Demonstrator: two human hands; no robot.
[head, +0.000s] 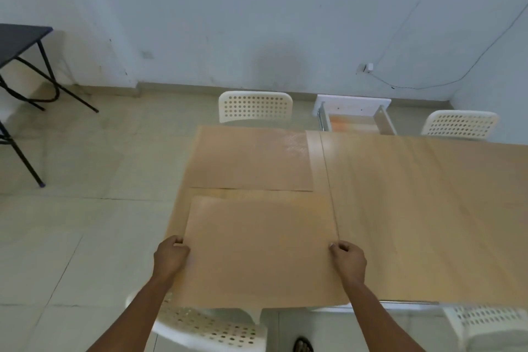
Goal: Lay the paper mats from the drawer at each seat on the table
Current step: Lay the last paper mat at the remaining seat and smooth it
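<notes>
I hold a brown paper mat (258, 251) over the near left end of the wooden table (414, 209). My left hand (171, 256) grips its left edge and my right hand (349, 259) grips its right edge. The mat's near edge hangs past the table's front edge, above a white chair (211, 329). A second paper mat (251, 160) lies flat at the far left seat. At the far side of the table, the white drawer (355, 116) stands pulled open with a brownish sheet inside.
White perforated chairs stand at the far left (255, 106), far right (460, 124) and near right (485, 323). A black folding table (20, 40) is at the far left by the wall. A foot in a sandal (303, 346) shows on the tiled floor.
</notes>
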